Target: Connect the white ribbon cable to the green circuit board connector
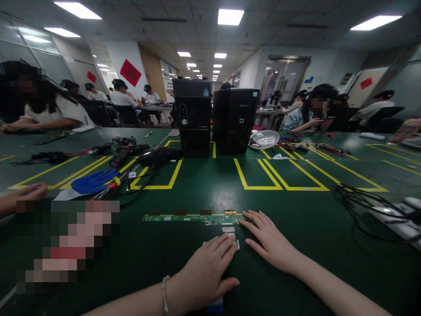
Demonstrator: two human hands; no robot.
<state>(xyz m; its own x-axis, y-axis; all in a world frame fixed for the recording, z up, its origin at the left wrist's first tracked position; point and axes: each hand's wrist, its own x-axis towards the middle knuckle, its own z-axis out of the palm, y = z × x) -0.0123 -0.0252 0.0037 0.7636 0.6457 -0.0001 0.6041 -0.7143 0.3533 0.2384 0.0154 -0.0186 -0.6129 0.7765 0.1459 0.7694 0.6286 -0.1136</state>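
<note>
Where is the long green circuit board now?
In the head view, the circuit board lies on the table, slightly left of centre, its right end at the right hand.

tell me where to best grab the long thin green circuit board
Probably by its two ends, one hand at each, coming from the near side. The board lies flat and crosswise, narrow and long, with shiny brown-gold tabs along its far edge that are likely better left untouched. The right hand rests at the right end.
</note>
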